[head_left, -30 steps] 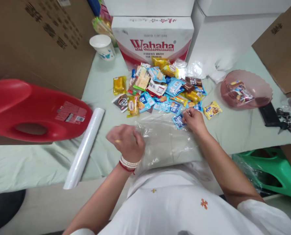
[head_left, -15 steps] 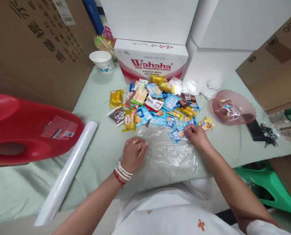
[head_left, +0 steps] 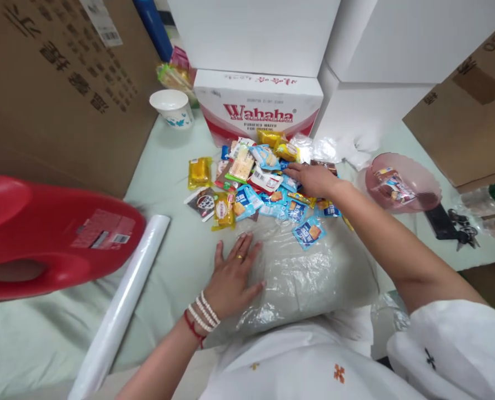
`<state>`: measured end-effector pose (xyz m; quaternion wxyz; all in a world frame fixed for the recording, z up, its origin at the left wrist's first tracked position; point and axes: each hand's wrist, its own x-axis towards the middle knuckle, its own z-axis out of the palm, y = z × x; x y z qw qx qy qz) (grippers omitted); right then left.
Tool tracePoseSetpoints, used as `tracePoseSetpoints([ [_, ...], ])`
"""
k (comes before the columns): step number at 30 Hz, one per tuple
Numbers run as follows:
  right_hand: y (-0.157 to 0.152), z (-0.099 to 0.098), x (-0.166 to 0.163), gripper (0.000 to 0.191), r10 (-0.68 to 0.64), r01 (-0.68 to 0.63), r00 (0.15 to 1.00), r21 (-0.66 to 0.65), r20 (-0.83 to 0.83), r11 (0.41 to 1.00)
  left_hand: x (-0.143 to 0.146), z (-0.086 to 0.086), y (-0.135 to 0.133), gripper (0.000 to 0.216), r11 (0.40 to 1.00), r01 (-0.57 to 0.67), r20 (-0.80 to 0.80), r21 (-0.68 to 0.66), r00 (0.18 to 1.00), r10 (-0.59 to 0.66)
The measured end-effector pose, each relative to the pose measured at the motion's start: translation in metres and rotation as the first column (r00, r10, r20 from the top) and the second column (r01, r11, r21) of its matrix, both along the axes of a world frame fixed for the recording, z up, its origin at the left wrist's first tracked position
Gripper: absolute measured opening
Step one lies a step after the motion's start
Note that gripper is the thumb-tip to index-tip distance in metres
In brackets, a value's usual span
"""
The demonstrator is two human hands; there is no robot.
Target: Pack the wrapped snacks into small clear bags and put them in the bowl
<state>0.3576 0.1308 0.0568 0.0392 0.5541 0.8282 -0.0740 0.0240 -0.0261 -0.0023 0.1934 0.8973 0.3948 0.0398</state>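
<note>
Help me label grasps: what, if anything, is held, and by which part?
The left hand lies spread, holding nothing. The right hand is over snack packets; whether it grips one is unclear.

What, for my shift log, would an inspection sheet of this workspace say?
Surface: pale green cloth, creased.
Job's things: snack packets, piled; one blue packet on clear plastic.
Clutter: white roll, paper cup, pink bowl holding packets, keys.
Hands: left hand palm down, fingers spread, at the plastic's left edge; right hand at the pile, grip unclear.
Cables: nothing seen.
Surroundings: cardboard box at left, Wahaha carton behind the pile, red plastic item at left.
</note>
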Motion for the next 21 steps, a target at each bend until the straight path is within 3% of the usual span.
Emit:
tracePoseSetpoints([
  [4,-0.028,0.018,0.014,0.060,-0.175,0.172,0.984,0.102,0.021,0.980,-0.004,-0.003,-0.004,0.092,1.000,-0.006,-0.004,0.008,1.000,0.006],
  [8,-0.091,0.044,0.019,0.058,-0.332,0.341,0.940,0.184,-0.075,0.922,-0.004,-0.005,-0.005,0.093,1.000,-0.006,-0.016,0.025,1.000,0.006],
  [11,-0.136,0.046,-0.011,0.056,-0.227,0.239,0.959,0.054,-0.171,0.970,-0.002,-0.005,-0.004,0.095,1.000,0.002,-0.044,0.023,0.999,-0.001],
  [16,-0.163,0.013,-0.075,0.054,-0.025,-0.002,0.989,-0.180,-0.147,0.984,-0.003,-0.004,-0.006,0.098,1.000,-0.001,-0.063,0.022,0.998,0.003],
  [18,-0.167,0.000,-0.080,0.056,-0.017,-0.021,0.985,-0.215,-0.173,0.976,-0.011,-0.004,-0.008,0.093,1.000,-0.025,-0.053,0.018,0.998,0.026],
  [21,-0.186,-0.009,-0.062,0.066,-0.032,-0.032,0.934,-0.175,-0.355,0.984,-0.034,-0.002,-0.012,0.082,0.999,-0.038,-0.008,-0.005,0.999,0.038],
])
